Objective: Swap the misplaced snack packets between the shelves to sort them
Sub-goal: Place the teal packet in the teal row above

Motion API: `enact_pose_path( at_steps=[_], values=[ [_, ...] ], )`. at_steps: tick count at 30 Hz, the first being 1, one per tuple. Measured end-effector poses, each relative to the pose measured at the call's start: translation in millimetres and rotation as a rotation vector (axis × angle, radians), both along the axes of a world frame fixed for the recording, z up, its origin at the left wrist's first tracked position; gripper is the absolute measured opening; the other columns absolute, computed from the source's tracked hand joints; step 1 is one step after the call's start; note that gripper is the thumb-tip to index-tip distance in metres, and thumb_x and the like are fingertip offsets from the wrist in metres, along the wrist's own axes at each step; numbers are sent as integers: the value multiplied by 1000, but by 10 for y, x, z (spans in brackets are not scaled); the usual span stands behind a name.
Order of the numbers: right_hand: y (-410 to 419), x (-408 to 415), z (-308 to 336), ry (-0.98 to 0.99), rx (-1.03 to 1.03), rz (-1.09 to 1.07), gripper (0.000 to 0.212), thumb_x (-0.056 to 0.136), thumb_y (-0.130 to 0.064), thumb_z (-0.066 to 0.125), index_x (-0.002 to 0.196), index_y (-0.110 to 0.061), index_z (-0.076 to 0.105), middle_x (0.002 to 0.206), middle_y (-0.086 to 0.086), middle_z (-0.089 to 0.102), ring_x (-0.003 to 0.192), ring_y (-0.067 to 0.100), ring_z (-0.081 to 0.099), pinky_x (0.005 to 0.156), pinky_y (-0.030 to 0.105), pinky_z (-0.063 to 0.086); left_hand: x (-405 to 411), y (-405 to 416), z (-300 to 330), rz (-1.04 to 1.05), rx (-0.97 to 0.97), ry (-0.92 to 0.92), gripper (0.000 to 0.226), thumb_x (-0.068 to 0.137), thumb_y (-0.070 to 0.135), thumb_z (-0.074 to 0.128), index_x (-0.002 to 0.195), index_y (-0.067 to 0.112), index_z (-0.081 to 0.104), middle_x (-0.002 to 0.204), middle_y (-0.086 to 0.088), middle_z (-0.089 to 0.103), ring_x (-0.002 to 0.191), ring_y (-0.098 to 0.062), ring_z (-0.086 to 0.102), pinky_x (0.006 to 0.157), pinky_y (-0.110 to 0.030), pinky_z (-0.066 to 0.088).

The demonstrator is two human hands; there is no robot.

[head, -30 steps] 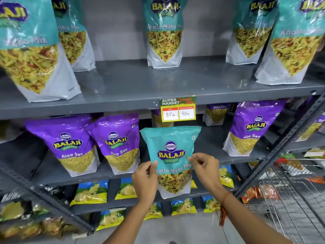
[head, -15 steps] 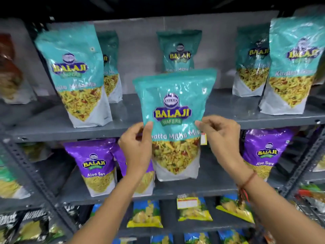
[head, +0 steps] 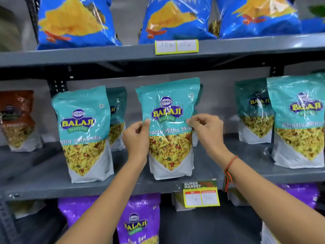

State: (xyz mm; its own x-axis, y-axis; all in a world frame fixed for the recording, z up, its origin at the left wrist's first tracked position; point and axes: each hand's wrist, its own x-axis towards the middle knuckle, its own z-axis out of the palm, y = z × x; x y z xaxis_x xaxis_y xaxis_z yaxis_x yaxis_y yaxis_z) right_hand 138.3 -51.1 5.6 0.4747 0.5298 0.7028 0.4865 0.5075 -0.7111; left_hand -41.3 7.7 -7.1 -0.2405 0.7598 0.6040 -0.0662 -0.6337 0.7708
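Observation:
A teal Khatta Mitha Mix packet stands upright at the front middle of the grey middle shelf. My left hand pinches its left edge and my right hand pinches its right edge. Its base rests on or just above the shelf board. Other teal packets of the same kind stand beside it: one to the left and two to the right. Purple Aloo Sev packets stand on the shelf below.
Blue chip bags fill the upper shelf. A brown-red packet stands at the far left of the middle shelf. Yellow price tags hang on the shelf edges. A slotted upright post is at the lower left.
Both hands lifted the teal packet from the lower purple-packet shelf up to the shelf with the other teal packets. My view tilted upward, bringing the blue chip bags into sight.

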Motion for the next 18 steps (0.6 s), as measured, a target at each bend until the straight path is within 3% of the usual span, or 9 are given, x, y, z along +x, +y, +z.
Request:
enact_pose_path(
  at_steps=[5,7,10,12,15,18],
  values=[
    [270,139,-151,7,-67,12,21,79,-16,75,70,3,72,60,13,62,60,13,47,65,32,44,94,217,-103,-2,-5,29,20,86,30,68,71,18,71,62,7,63,63,-8,51,61,-29,40],
    [332,189,-218,22,-82,20,21,80,-16,75,69,0,70,57,4,56,59,12,44,64,29,41,116,309,-172,-30,23,53,31,86,33,67,64,11,67,58,-2,59,61,-11,46,60,-32,37],
    [384,229,-262,25,-89,33,18,81,-19,76,71,-3,73,60,1,60,60,11,48,66,30,45,114,446,-229,-43,61,82,47,82,51,64,69,5,65,62,-19,61,62,-14,46,60,-34,38],
    [407,231,-289,42,-95,52,16,82,-21,76,75,-7,75,68,7,70,65,13,56,70,35,52,104,476,-251,-58,53,96,49,80,56,63,72,8,65,64,-11,62,64,-14,49,61,-34,39],
    [397,228,-349,97,-106,121,17,84,-29,74,82,-11,76,86,14,77,72,24,66,74,40,55,72,434,-258,-82,24,118,34,86,42,65,67,13,66,66,-6,67,63,-13,52,62,-34,41],
    [347,273,-428,158,-195,281,39,79,-48,75,107,-22,72,106,8,76,99,26,71,84,36,56,7,340,-252,-201,-43,123,26,84,39,68,85,14,73,87,-5,77,78,-12,67,72,-34,51]
  ],
)
